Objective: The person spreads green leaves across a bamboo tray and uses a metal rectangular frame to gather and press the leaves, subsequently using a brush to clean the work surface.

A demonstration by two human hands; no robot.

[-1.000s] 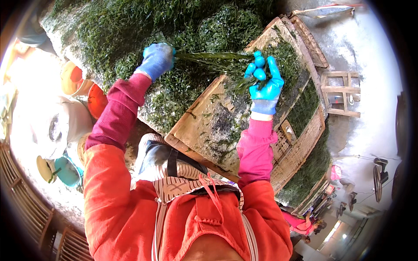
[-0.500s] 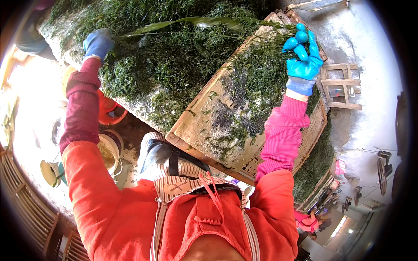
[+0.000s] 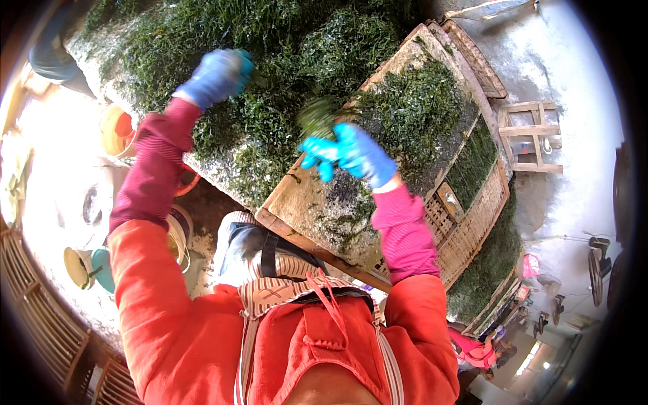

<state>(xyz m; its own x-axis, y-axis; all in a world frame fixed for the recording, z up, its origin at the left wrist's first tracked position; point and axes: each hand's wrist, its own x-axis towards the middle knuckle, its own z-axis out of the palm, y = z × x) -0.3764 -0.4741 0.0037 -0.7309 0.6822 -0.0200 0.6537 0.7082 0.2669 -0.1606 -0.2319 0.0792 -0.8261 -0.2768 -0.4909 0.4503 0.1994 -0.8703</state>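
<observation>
- While both arms reach out from orange sleeves with magenta cuffs, the wooden tray [image 3: 317,209] serves as the landmark: a shallow, framed board lying slantwise in front of the person, its pale floor partly bare and partly strewn with dark green seaweed.
- Right hand [image 3: 351,154], in a bright blue glove, hovers over the near end of the tray with its fingers curled around a small clump of seaweed [image 3: 318,113], which sticks up just beyond the fingertips.
- Left hand [image 3: 214,75], in a paler blue glove, is off the tray's left side, closed into the big seaweed heap [image 3: 270,61]; what it pinches is blurred.
- That heap lies touching the tray's left edge and spreads well beyond it.
- More woven frames [image 3: 472,209] carrying seaweed lie stacked under the tray's right side.
- Orange and teal buckets [image 3: 115,131] stand left of the tray, below the heap.
</observation>
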